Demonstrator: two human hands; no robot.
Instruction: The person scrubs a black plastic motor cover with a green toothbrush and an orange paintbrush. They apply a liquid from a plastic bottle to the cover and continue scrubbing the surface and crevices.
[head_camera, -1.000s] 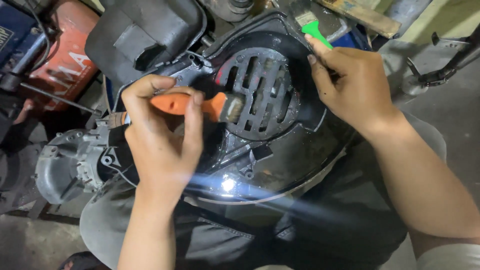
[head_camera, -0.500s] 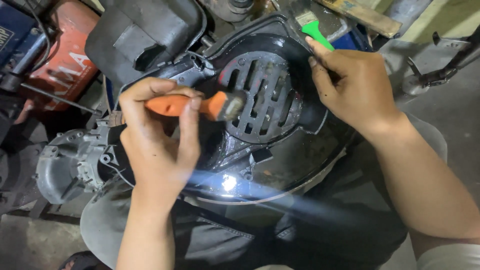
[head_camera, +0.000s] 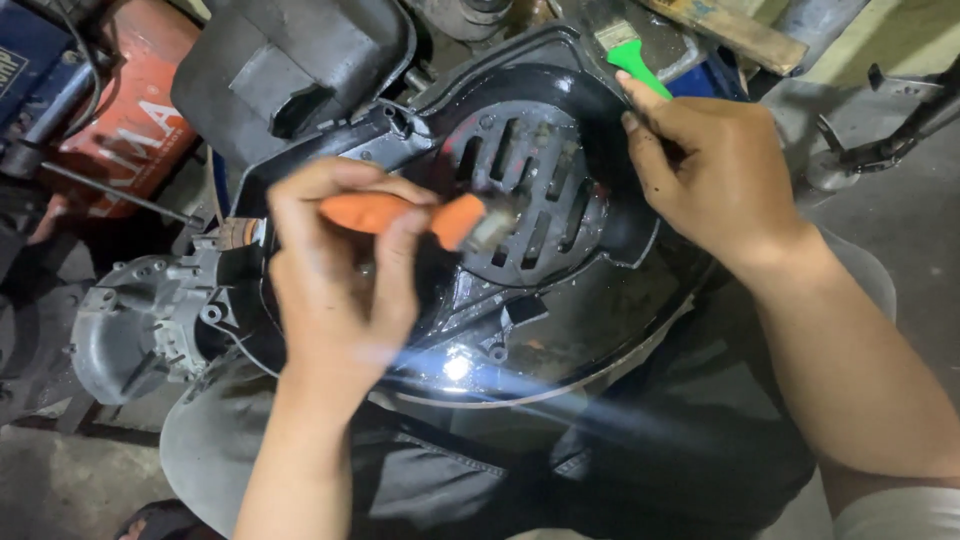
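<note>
A glossy black plastic engine cover with a round slatted grille (head_camera: 520, 200) lies across the person's lap, at the centre of the head view, its surface wet and reflecting a bright spot of light near its lower edge. Against the left side of the grille sits the blurred bristle head of an orange-handled brush (head_camera: 420, 215) — the handle runs roughly level, pointing right. The left hand (head_camera: 335, 280) is closed around that handle, thumb on top and fingers wrapped beneath, so the grip is firm and narrow on the brush. The right hand (head_camera: 715, 175) rests on the upper right rim of the cover, fingers curled over the edge and clasping it; what lies under the palm cannot be seen. Just beyond the right hand's fingertips lies a paintbrush with a green handle (head_camera: 630, 50), its pale bristles pointing away from the person. To the left of the cover, touching or just beside it, stands a grey cast-metal engine housing (head_camera: 140, 330) with bolt lugs. Above the cover sits a black moulded plastic casing (head_camera: 290, 70) — beside it, at the upper left, a red metal tank (head_camera: 125, 120). Dark grey trousers (head_camera: 430, 480) show below the cover.
</note>
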